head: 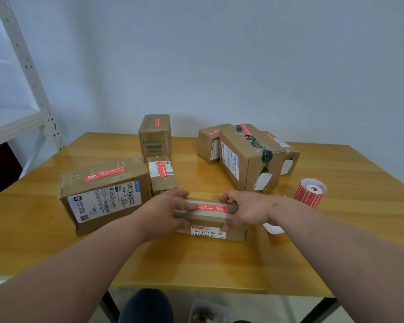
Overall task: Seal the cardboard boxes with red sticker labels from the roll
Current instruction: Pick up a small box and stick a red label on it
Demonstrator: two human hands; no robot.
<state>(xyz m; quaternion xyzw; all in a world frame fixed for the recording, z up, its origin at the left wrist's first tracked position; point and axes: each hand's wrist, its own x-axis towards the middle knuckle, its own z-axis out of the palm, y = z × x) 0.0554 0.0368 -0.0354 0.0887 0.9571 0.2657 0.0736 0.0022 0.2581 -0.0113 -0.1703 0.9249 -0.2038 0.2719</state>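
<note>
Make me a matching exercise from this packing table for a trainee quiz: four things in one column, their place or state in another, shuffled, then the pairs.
Things:
1. sticker roll
2. HYNAUT box
3. small flat box
4. box with dark green tape

Places or states:
A. standing tall at the table's far side
B. held between both hands, red label on top
C. upright at the table's right
D. largest of the far right group

Pairs: 1-C, 2-A, 3-B, 4-D

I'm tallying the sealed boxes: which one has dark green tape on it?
The large box at the back right, left of the sticker roll. A dark green tape band runs over its top and down its front; the other boxes show only clear or brownish tape.
</note>
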